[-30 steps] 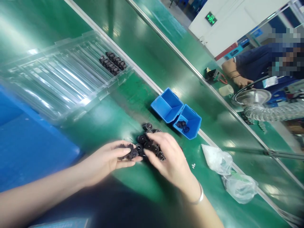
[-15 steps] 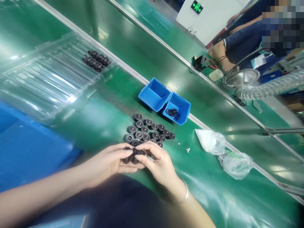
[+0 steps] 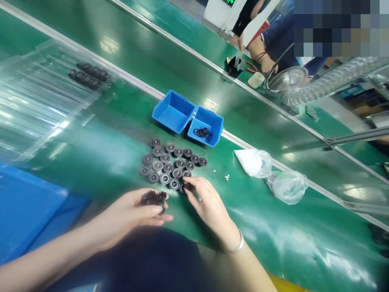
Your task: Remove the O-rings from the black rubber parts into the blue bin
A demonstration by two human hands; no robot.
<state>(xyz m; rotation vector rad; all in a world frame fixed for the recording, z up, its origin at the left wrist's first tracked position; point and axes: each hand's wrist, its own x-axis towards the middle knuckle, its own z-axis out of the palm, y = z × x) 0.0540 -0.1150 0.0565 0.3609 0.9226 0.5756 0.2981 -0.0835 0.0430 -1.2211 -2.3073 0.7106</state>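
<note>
My left hand is wrapped round several small black parts, which rest bunched between thumb and fingers. To its right, my right hand pinches a small dark part at the near right corner of a group of round black pieces. Those pieces stand close together in rough rows on the green table, most with a swirl pattern on top, some of the nearer ones with a plain ring and a centre hole. My right fingertips partly cover the nearest pieces.
Behind the pieces stand two blue bins, the right one holding black rings. Clear trays lie left, plastic bags right. White bits dot the table. Across a metal rail, another person's hand rests near red pliers.
My hands have moved apart. The right one has gone from the parts in my left hand to the round pieces, with a small dark part. The view has shifted.
</note>
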